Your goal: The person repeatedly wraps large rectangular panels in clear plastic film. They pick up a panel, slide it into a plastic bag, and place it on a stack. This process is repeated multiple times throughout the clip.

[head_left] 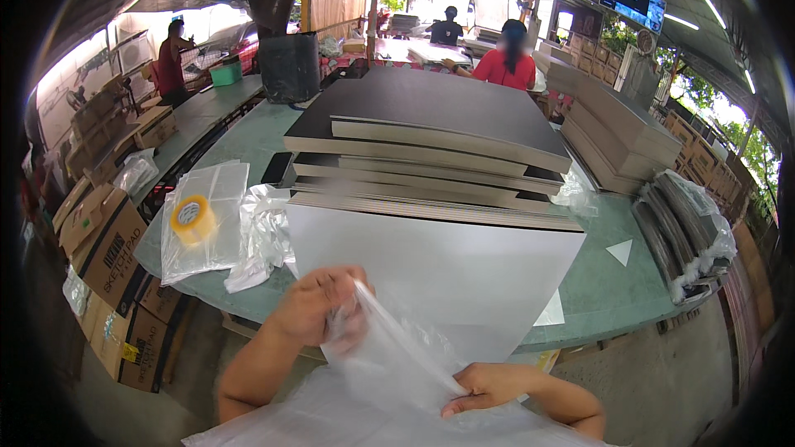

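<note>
My left hand point(319, 306) grips the upper edge of a clear plastic bag point(389, 360), fingers curled on the film. My right hand point(489, 385) pinches the same bag lower down, near its right edge. The bag hangs between my hands in front of a large white board point(447, 269), which lies on a green table point(617, 290). Behind the white board rises a tall stack of dark-topped boards point(439, 128).
A yellow tape roll point(192, 219) lies on flat plastic bags at the table's left, beside crumpled film point(261, 236). Cardboard boxes point(108, 265) stand on the floor at left. Bagged board bundles point(683, 228) and brown stacks point(617, 136) sit at right. Several people work farther back.
</note>
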The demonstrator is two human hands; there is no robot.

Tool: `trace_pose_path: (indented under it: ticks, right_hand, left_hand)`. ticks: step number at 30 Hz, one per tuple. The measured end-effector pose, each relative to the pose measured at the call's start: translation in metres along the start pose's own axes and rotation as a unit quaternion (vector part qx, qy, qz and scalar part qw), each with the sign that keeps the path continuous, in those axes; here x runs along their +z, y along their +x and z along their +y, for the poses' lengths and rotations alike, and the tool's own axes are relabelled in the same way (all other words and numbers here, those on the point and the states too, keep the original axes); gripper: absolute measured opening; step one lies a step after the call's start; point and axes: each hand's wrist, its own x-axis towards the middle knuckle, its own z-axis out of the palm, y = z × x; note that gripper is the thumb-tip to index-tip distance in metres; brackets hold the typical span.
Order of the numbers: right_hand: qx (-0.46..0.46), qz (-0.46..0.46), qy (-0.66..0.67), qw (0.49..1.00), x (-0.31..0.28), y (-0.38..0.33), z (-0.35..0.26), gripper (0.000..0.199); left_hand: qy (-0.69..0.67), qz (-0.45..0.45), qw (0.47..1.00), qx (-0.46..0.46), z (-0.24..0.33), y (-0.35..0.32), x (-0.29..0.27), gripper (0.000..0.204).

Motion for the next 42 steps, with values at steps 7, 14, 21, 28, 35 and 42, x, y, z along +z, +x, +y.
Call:
trace_pose_path:
  ticks: [7, 14, 21, 28, 35, 42]
  right_hand:
    - [-0.273, 0.417, 0.184, 0.847, -0.015, -0.063, 0.017, 0.027]
    - [0.151, 0.001, -0.315, 0.937, 0.03, -0.038, 0.042, 0.025]
    - [-0.112, 0.228, -0.16, 0.954, -0.006, -0.121, -0.048, 0.023]
    - [0.26, 0.397, -0.263, 0.84, -0.064, -0.109, -0.002, 0.022]
    - [0.172, 0.409, -0.486, 0.753, -0.025, -0.091, -0.029, 0.03]
    - [-0.08, -0.105, -0.205, 0.97, 0.004, -0.05, -0.071, 0.017]
  left_hand:
    - [0.403, -0.021, 0.902, -0.154, -0.011, -0.021, -0.022, 0.03]
    - [0.23, -0.145, 0.929, -0.251, 0.016, -0.022, 0.012, 0.029]
    - [0.867, -0.002, 0.494, -0.068, -0.002, -0.053, -0.033, 0.026]
    - [0.827, -0.228, 0.453, -0.243, -0.019, -0.04, 0.086, 0.024]
    - [0.931, 0.067, 0.193, -0.301, 0.014, -0.039, 0.017, 0.029]
    - [0.985, 0.106, 0.133, 0.014, 0.01, -0.027, 0.038, 0.028]
